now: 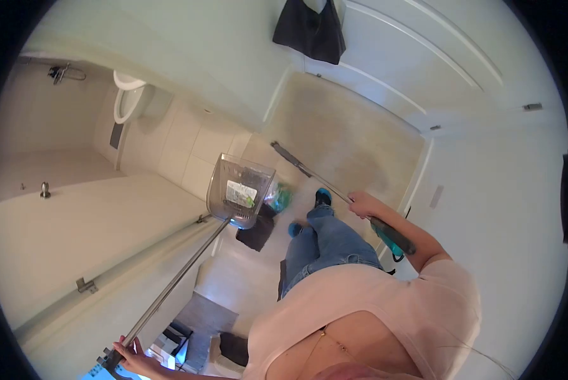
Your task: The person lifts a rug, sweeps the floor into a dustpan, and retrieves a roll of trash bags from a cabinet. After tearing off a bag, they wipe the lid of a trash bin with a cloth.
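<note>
My left hand [134,359] at the bottom left grips the end of a long metal handle. That handle runs up to a clear plastic dustpan [239,190] held above the floor, with a green-and-white label inside it. My right hand [363,205] at centre right holds a broom [315,176] by its thin pole, above a teal grip. The broom's flat dark head [290,155] rests on the beige floor ahead of my feet. I wear blue jeans and teal shoes.
An open door [75,221] with a round knob stands at the left. Behind it is a tiled bathroom with a toilet [127,98]. A dark bag [310,28] hangs on the white door ahead. A dark cloth [256,233] and a greenish bag [279,196] lie on the floor.
</note>
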`<action>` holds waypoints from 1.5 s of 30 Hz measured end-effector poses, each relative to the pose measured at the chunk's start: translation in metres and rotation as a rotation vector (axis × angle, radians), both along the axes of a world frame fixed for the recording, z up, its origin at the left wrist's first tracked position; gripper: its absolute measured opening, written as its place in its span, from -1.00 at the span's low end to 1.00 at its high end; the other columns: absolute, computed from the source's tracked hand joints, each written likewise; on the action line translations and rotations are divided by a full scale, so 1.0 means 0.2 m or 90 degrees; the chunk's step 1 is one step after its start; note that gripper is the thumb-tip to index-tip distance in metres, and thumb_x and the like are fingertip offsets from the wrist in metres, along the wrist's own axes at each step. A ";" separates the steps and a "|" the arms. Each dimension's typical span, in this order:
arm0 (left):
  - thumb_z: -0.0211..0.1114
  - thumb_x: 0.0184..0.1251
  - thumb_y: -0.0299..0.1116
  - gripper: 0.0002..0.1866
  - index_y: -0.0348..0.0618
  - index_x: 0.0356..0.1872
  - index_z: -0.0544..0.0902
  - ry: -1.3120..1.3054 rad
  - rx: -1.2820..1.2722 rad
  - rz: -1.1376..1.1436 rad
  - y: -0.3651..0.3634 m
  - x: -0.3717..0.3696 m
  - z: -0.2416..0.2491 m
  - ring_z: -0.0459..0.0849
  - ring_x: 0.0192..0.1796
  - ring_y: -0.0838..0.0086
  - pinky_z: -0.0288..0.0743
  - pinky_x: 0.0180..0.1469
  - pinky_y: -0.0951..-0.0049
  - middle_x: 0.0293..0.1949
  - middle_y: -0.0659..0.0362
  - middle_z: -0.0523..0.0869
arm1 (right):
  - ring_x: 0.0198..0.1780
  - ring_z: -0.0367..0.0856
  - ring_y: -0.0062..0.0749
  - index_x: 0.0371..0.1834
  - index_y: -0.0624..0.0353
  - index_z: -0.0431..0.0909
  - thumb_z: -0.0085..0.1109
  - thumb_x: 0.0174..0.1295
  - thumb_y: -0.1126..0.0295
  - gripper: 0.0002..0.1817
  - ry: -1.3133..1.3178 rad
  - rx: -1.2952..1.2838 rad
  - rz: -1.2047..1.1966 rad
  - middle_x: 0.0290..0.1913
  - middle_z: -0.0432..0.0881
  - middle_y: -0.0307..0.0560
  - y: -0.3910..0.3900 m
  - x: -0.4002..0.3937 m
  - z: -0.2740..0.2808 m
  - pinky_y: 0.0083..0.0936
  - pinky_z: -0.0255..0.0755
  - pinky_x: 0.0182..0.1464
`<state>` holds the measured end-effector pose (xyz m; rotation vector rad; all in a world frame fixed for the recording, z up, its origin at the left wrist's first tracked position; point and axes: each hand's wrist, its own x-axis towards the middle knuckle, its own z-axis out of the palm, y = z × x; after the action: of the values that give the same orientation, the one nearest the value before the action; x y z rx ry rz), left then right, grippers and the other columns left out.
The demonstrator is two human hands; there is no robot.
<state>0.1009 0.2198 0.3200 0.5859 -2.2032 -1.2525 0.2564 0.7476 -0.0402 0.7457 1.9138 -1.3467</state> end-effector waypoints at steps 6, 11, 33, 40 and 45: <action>0.18 0.18 -0.03 -0.54 -0.30 -0.18 0.48 -0.016 -0.006 -0.056 0.23 -0.22 -0.09 0.55 -0.30 0.52 0.48 -0.20 0.51 -0.21 0.12 0.57 | -0.76 0.41 -0.40 -0.60 0.25 0.47 -0.03 -0.02 0.29 -0.77 0.055 -0.036 -0.201 -0.75 0.47 -0.06 0.10 -0.25 -0.16 -0.42 0.27 -0.66; 0.14 0.23 -0.09 -0.61 -0.21 -0.11 0.43 -0.039 -0.049 -0.137 0.51 -0.50 -0.26 0.55 -0.28 0.53 0.49 -0.21 0.50 -0.22 0.15 0.56 | -0.78 0.34 -0.51 -0.71 0.17 0.39 -0.05 0.04 0.32 -0.76 0.307 -0.112 -0.209 -0.80 0.41 -0.19 0.37 -0.85 -0.61 -0.53 0.21 -0.68; 0.10 0.28 -0.21 -0.69 -0.26 -0.14 0.40 -0.176 -0.055 -0.457 1.13 -0.93 -0.61 0.52 -0.07 0.46 0.48 -0.13 0.46 -0.16 0.08 0.54 | -0.72 0.40 -0.50 -0.66 0.23 0.44 0.02 0.02 0.40 -0.82 0.441 -0.181 -0.409 -0.71 0.46 -0.16 -0.02 -0.35 -0.87 -0.52 0.23 -0.71; 0.10 0.28 -0.21 -0.68 -0.29 -0.14 0.41 -0.203 -0.084 -0.516 1.16 -0.98 -0.59 0.53 -0.06 0.46 0.47 -0.07 0.43 -0.16 0.11 0.55 | -0.76 0.37 -0.50 -0.81 0.16 0.44 0.03 -0.02 0.36 -0.74 0.099 -0.194 -0.512 -0.81 0.41 -0.16 0.10 0.28 -0.62 -0.50 0.21 -0.69; 0.15 0.24 -0.22 -0.68 -0.29 -0.16 0.44 -0.161 -0.057 -0.603 1.22 -1.03 -0.64 0.55 -0.10 0.46 0.46 -0.09 0.41 -0.19 0.11 0.57 | -0.71 0.46 -0.28 -0.63 0.32 0.45 0.02 -0.16 0.42 -0.85 -0.013 0.252 -0.230 -0.72 0.46 0.04 -0.01 0.60 -0.37 -0.38 0.32 -0.63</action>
<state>-0.1057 0.4635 0.1924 -0.4418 -2.8536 -1.5385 0.3768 0.7453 -0.1141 1.3465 2.1276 -1.1620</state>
